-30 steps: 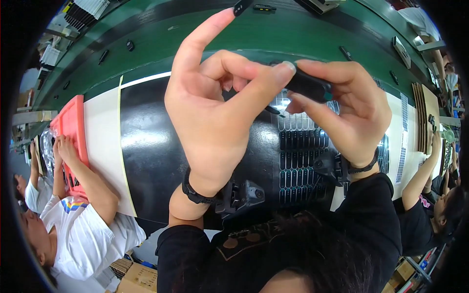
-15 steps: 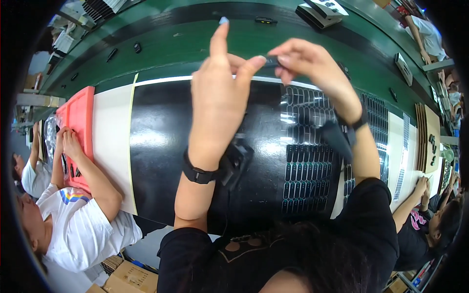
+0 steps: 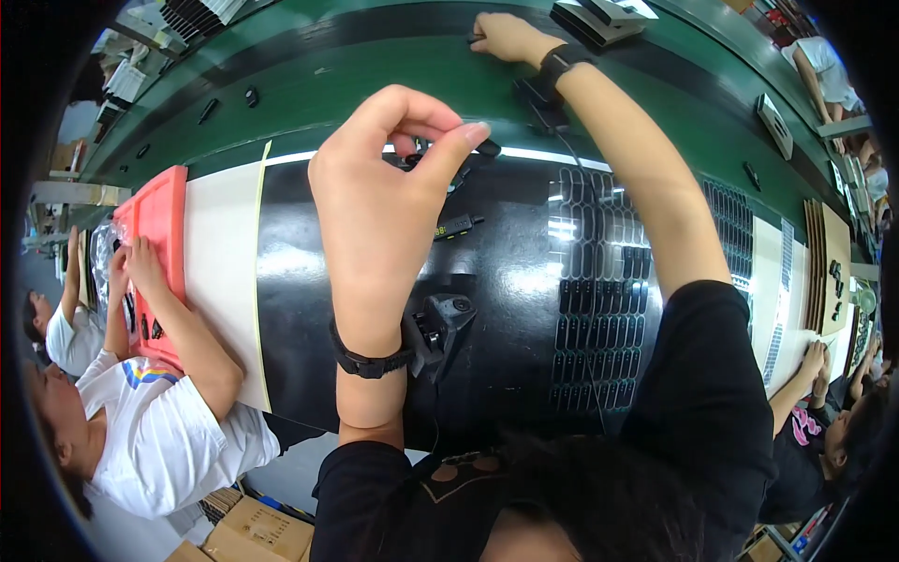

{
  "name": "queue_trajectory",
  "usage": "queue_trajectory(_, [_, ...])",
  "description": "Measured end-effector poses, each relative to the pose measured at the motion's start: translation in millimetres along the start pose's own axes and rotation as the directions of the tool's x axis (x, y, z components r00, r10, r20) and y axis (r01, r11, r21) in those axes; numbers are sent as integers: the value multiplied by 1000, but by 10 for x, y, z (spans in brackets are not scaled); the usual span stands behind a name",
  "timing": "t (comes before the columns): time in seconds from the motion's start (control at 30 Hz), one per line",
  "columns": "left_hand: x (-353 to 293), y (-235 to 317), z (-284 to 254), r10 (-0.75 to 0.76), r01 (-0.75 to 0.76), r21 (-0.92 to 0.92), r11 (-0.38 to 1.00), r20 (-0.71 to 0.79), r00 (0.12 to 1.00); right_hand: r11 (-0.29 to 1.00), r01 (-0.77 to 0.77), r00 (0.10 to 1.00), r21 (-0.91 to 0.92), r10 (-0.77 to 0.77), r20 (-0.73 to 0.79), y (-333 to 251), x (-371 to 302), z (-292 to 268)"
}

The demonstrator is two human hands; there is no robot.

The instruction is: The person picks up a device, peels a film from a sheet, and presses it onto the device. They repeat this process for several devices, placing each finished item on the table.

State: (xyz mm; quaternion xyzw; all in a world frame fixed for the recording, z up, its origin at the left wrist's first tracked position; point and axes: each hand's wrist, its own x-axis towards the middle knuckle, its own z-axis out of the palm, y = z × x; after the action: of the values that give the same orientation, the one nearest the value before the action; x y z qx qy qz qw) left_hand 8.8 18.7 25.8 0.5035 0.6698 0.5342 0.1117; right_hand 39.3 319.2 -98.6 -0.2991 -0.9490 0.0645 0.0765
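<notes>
My left hand (image 3: 398,155) hovers above the far edge of the black mat (image 3: 375,412), thumb and fingers pinched on a small black device (image 3: 487,148); most of it is hidden behind the fingers. My right hand (image 3: 513,39) reaches far out over the green conveyor belt (image 3: 375,84). Its fingers are closed on a small dark device (image 3: 474,39), of which only an end shows. Under my left hand, another slim black device (image 3: 457,227) lies on the mat with lit greenish marks. To the right are sheets of oval film pieces (image 3: 599,318), several filled dark.
Black wrist-worn cameras (image 3: 445,328) hang at both my wrists. A red tray (image 3: 169,244) and a co-worker (image 3: 178,421) are at the left. On the belt stand a white-and-black box (image 3: 599,23) and small black devices (image 3: 208,110). Brown boards (image 3: 829,281) stand at the right.
My right hand has left my left hand and stretched far out to a device on the belt. My left hand has drawn slightly left, its raised finger now bent. Items on the belt have shifted left.
</notes>
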Motion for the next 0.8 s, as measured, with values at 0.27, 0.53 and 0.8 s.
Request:
queue_trajectory(0.27, [-116,197,-31,-19,47,-218,975,126,992,199,-36,985,979,174,1,-816,-1547,-1267])
queue_trajectory(0.53, [-323,440,50,-90,167,-549,819,166,982,240,130,971,962,167,-173,-1241,-2485,-1433])
queue_trajectory(0.8, [-318,400,110,-73,169,-577,799,185,980,652,180,942,737,103,-320,-1427,-2612,-1533])
